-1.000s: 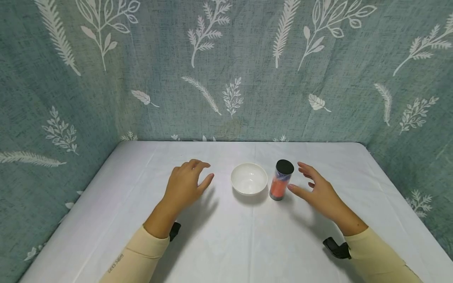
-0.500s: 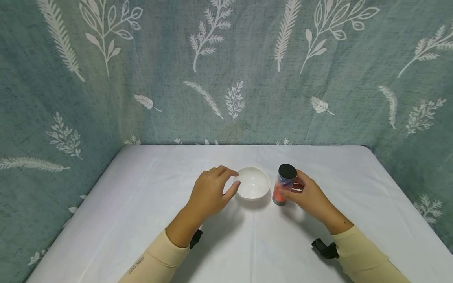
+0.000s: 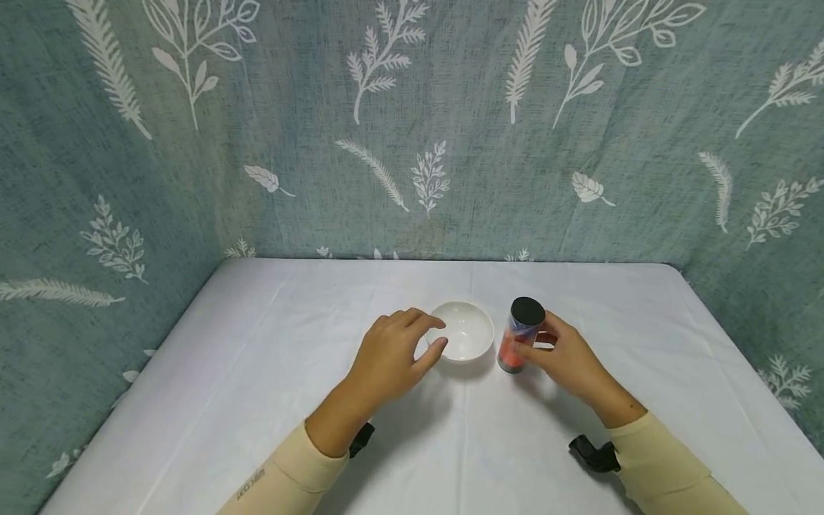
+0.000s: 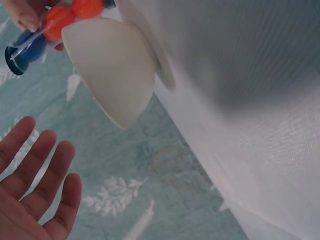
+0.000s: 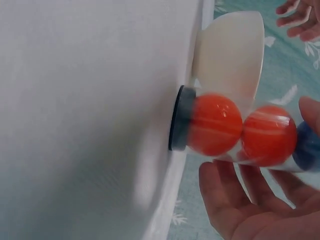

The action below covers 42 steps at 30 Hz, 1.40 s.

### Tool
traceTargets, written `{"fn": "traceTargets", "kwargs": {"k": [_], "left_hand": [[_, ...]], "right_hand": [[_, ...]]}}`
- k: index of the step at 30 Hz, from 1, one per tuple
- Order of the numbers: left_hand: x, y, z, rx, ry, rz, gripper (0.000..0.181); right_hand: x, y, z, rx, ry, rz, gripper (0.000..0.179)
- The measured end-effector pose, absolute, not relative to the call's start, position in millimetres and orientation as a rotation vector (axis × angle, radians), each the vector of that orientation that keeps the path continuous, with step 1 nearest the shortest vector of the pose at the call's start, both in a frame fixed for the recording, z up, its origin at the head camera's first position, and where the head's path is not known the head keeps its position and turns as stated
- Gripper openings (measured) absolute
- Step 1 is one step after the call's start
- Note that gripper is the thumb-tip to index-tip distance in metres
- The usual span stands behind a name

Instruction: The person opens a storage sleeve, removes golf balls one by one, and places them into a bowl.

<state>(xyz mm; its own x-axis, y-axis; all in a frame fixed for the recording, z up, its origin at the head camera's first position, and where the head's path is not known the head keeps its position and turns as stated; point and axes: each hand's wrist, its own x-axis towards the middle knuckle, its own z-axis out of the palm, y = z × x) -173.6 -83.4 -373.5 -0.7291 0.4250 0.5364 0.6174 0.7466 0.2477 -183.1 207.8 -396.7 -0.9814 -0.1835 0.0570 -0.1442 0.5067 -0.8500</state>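
Note:
A clear plastic ball tube with a black lid stands upright, right of the white bowl. Two orange balls and a blue ball show through its wall in the right wrist view. My right hand holds the tube from the right, thumb across the near side and fingers round the back. Over at the bowl's left rim, my left hand hovers with relaxed, spread fingers and nothing in them. Its fingertips overlap the rim in the head view.
Under everything lies a white tablecloth. A teal curtain with white leaf prints hangs behind the table and along its left and right sides. Black wrist mounts sit at the cuffs.
My left hand has moved right, from bare cloth to the bowl's rim. My right hand has closed in leftward and taken hold of the tube. Bowl and tube stay in place.

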Motion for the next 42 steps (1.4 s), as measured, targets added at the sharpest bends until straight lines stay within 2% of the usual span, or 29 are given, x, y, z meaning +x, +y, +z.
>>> {"fn": "traceTargets", "kwargs": {"k": [17,26,35,42], "left_hand": [[-164.4,-85.8,-372.4,-0.807,-2.456,-0.521,0.019],[-163.2,-84.4,-369.9,-0.814,-2.467,-0.523,0.019],[-162.7,-83.3,-371.3,-0.82,-2.456,-0.501,0.019],[-161.8,-82.3,-370.9,-0.835,-2.451,-0.504,0.022]], "right_hand": [[-172.9,214.2,-387.3,-0.364,2.615,-1.5,0.051],[-171.9,213.4,-390.2,-0.45,2.528,-1.578,0.041],[-163.8,208.9,-383.1,-0.437,2.507,-1.555,0.053],[-157.5,204.4,-377.3,-0.494,2.54,-1.485,0.049]]}}
